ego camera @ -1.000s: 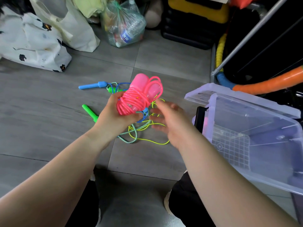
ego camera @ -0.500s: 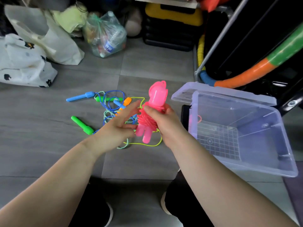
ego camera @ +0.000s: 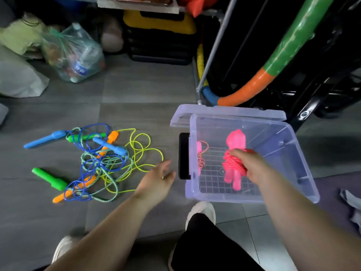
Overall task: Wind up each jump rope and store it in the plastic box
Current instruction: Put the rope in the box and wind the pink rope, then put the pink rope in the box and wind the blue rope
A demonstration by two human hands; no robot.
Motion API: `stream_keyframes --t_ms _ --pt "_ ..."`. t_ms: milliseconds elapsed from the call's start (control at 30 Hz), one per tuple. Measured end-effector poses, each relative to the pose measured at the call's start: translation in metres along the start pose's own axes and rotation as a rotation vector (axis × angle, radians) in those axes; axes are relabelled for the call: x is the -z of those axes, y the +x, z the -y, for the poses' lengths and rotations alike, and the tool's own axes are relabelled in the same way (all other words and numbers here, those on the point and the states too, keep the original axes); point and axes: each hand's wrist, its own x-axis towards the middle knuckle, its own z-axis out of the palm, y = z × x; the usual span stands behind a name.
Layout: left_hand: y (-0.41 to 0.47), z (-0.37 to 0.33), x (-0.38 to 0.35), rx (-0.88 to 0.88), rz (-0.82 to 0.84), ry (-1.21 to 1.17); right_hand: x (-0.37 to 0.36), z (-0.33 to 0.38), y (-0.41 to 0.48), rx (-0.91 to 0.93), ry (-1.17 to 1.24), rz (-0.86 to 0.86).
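R grip: pink rope over box

My right hand covered one side of the wound pink rope, so I could not see where its cord ended. My left hand was smeared by motion, its fingers unclear. The striped rope showed only dimly through the wall of the box, and a black thing beside that wall was partly hidden.

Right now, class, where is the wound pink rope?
Head view: the pink rope is in the right hand, held over the clear box on the right, near a striped rope at its left wall.
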Motion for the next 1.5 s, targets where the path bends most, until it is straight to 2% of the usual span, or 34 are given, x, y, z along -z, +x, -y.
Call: stream_keyframes --t_ms 100,167,233,433,567,633,767,833,933,1067,1133,1300,1400,1500 --pt "0.030 -0.007 -0.021 -0.061 -0.035 0.338 0.015 -0.025 0.041 -0.107 -0.047 -0.065" --pt "0.047 -0.009 -0.035 -0.112 -0.093 0.388 0.014 -0.041 0.070 -0.163 -0.069 -0.074" --pt "0.064 -0.002 -0.048 -0.145 -0.131 0.385 0.006 -0.055 0.100 -0.205 -0.119 -0.071" --pt "0.102 0.022 -0.076 -0.251 -0.086 0.333 -0.018 -0.084 0.171 -0.245 -0.255 -0.094" --pt "0.111 0.035 -0.086 -0.381 -0.192 0.408 -0.026 -0.101 0.193 -0.197 -0.284 -0.118" --pt "0.114 0.044 -0.091 -0.442 -0.250 0.355 -0.031 -0.102 0.201 -0.195 -0.312 -0.138" --pt "0.118 0.050 -0.094 -0.514 -0.257 0.258 -0.050 -0.092 0.203 -0.198 -0.435 -0.068" --pt "0.119 0.050 -0.094 -0.541 -0.256 0.245 -0.059 -0.090 0.205 -0.191 -0.398 -0.072" --pt "0.118 0.051 -0.097 -0.557 -0.265 0.209 -0.058 -0.093 0.207 -0.171 -0.384 -0.055" --pt "0.118 0.053 -0.098 -0.542 -0.260 0.219 -0.057 -0.086 0.197 -0.137 -0.462 0.111" --pt "0.117 0.052 -0.097 -0.536 -0.281 0.245 -0.059 -0.085 0.194 -0.122 -0.512 0.125" --pt "0.108 0.045 -0.091 -0.421 -0.367 0.369 -0.052 -0.076 0.185 -0.146 -0.664 -0.020" --pt "0.087 0.028 -0.069 -0.392 -0.277 0.342 -0.038 -0.059 0.164 -0.090 -0.762 -0.119" --pt "0.050 0.013 -0.030 -0.326 -0.125 0.265 -0.031 -0.037 0.116 0.087 -0.693 -0.223"
